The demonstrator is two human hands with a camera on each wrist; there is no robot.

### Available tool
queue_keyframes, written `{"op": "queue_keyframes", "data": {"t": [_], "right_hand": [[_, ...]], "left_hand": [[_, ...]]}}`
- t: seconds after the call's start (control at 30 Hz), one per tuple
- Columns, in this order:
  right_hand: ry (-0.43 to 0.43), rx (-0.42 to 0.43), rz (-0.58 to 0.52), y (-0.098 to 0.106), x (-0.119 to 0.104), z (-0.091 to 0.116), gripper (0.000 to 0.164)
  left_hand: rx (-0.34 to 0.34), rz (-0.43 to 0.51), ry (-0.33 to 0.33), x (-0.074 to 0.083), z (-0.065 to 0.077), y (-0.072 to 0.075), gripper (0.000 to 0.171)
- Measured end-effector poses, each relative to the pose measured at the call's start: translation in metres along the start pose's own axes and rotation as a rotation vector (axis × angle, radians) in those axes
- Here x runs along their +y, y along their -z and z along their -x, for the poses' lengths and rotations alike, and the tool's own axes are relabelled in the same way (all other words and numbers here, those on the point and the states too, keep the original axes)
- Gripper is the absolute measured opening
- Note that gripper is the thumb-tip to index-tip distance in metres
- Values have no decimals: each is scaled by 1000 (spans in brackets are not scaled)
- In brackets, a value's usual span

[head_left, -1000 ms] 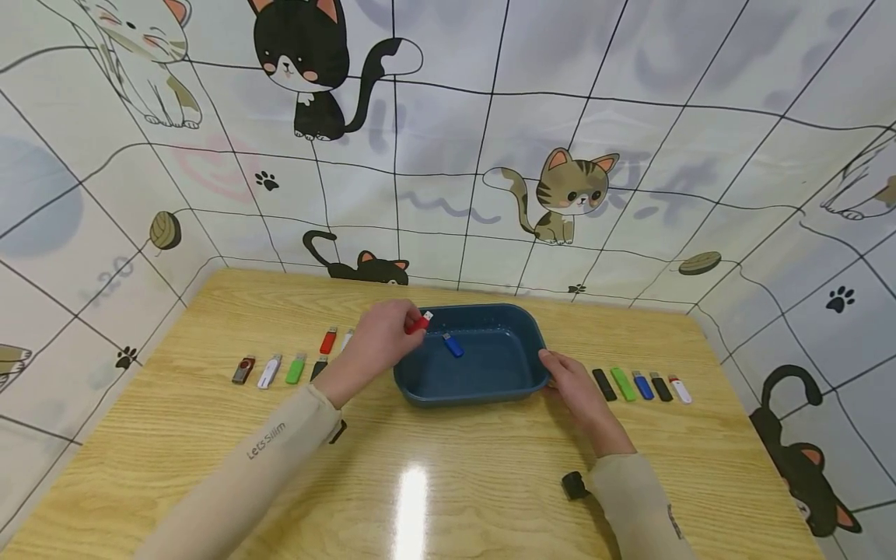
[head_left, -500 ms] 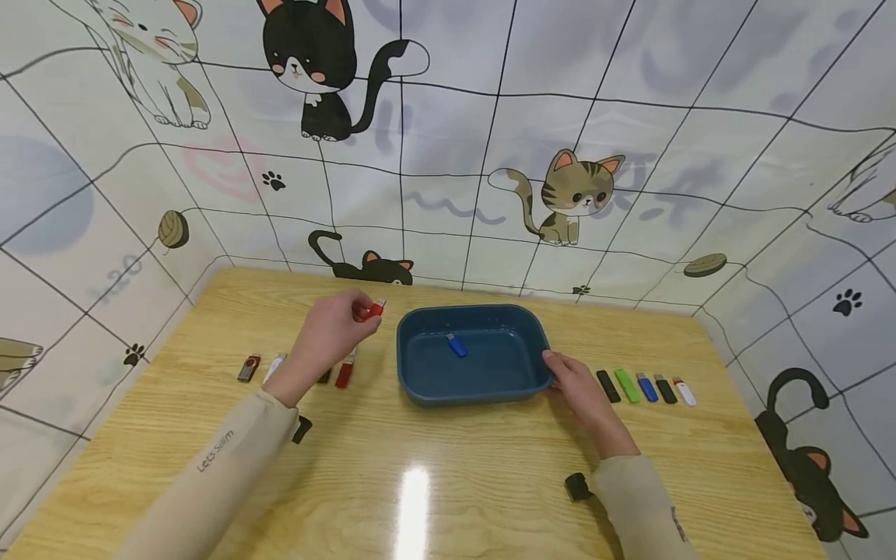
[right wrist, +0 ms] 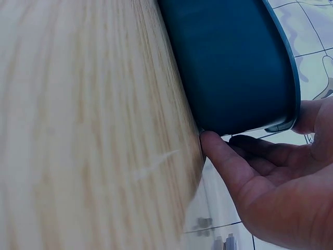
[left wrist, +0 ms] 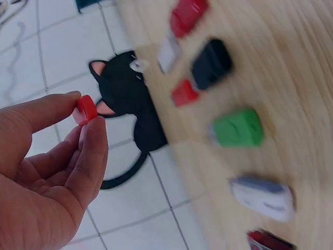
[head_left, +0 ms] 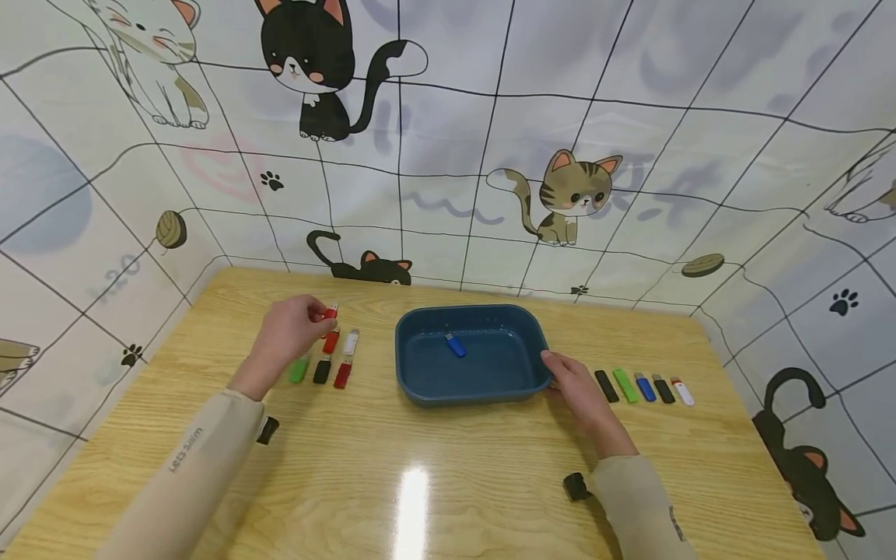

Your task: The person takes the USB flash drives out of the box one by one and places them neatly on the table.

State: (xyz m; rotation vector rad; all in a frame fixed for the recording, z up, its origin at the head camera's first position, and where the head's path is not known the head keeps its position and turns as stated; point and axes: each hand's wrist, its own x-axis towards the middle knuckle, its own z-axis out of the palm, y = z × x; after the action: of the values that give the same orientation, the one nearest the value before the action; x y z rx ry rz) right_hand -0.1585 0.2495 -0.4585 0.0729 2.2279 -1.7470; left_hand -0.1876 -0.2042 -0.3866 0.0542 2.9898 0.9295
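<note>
Between thumb and fingertips, my left hand [head_left: 288,333] pinches a red USB stick [head_left: 331,313], also visible end-on in the left wrist view [left wrist: 87,108]. It is held above the left group of sticks: a red one [head_left: 331,341], a white one [head_left: 351,342], a green one [head_left: 298,369], a black one [head_left: 322,370] and a dark red one [head_left: 342,376]. A dark blue plastic tray [head_left: 476,400] stands mid-table with one blue USB stick [head_left: 456,345] inside. My right hand [head_left: 579,397] grips its right end, thumb at the rim and fingers low against the outer side.
Right of the tray lies a row of USB sticks, among them a green one [head_left: 625,386] and a blue one [head_left: 645,386]. The left arm hides another white stick [left wrist: 263,198] from the head view. A cat-print cloth [head_left: 448,187] surrounds the wooden table [head_left: 490,482].
My left hand has moved left from over the tray to the left group, still pinching the red USB stick. My right hand keeps its hold on the tray, which stays put.
</note>
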Motion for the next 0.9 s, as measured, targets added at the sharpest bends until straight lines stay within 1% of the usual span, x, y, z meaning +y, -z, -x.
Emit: {"op": "queue_keyframes", "data": {"t": [0.27, 0.43, 0.53, 0.67, 0.77, 0.9], "right_hand": [[-10, -1, 6, 0, 0, 1, 73], [-11, 1, 5, 0, 0, 1, 73], [-12, -1, 0, 0, 0, 1, 73], [-20, 3, -2, 0, -1, 1, 72], [-26, 6, -1, 0, -2, 1, 72], [-33, 4, -2, 0, -3, 1, 71]], "left_hand": [[-32, -63, 51, -23, -7, 2, 26], [-32, -88, 54, -34, -12, -1, 26], [-37, -112, 56, -38, -16, -4, 23], [-59, -138, 67, -40, -20, -6, 22], [-76, -145, 74, -41, -22, -7, 25], [-82, -168, 74, -43, -26, -8, 30]]}}
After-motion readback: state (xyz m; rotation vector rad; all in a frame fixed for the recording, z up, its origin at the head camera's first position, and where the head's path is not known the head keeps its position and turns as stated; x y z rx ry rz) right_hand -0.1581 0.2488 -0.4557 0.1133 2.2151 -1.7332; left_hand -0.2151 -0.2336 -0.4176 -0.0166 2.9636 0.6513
